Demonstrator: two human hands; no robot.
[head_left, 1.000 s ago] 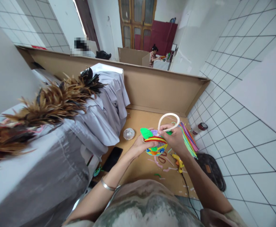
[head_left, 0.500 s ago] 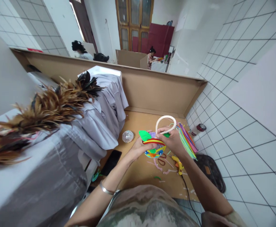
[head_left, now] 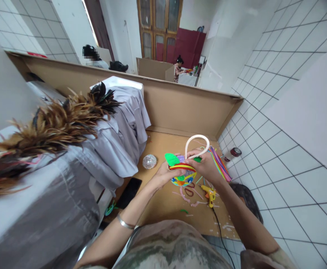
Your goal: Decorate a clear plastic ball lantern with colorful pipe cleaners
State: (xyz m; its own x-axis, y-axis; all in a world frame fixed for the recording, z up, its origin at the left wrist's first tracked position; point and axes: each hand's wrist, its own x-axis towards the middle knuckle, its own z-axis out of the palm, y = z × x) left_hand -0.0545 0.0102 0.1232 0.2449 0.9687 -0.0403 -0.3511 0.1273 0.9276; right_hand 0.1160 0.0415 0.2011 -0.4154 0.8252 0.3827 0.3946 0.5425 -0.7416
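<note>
A colourful round craft piece point(head_left: 183, 178) with red and yellow bands, blue and orange spots and a green leaf point(head_left: 171, 159) is held above the table. My left hand point(head_left: 165, 174) is closed around its left side, thumb across the front. My right hand point(head_left: 203, 163) pinches a white looped strip point(head_left: 197, 138) at the top of the piece, the loop standing up above the fingers. Part of a second green leaf shows by the right fingers. Both hands are close together, and the fingertips behind the piece are hidden.
A yellow glue gun point(head_left: 210, 195) with a cord, red-handled scissors point(head_left: 189, 190), coloured strips point(head_left: 218, 160), a clear faceted ball point(head_left: 149, 161), and a black phone point(head_left: 130, 192) lie on the table point(head_left: 163, 209). Feathers point(head_left: 65, 119) rest on grey cloth at left. People sit beyond the cardboard wall.
The camera view has shifted slightly, so the table items appear moved a little left. Both hands keep their hold on the piece and the white loop, almost unmoved.
</note>
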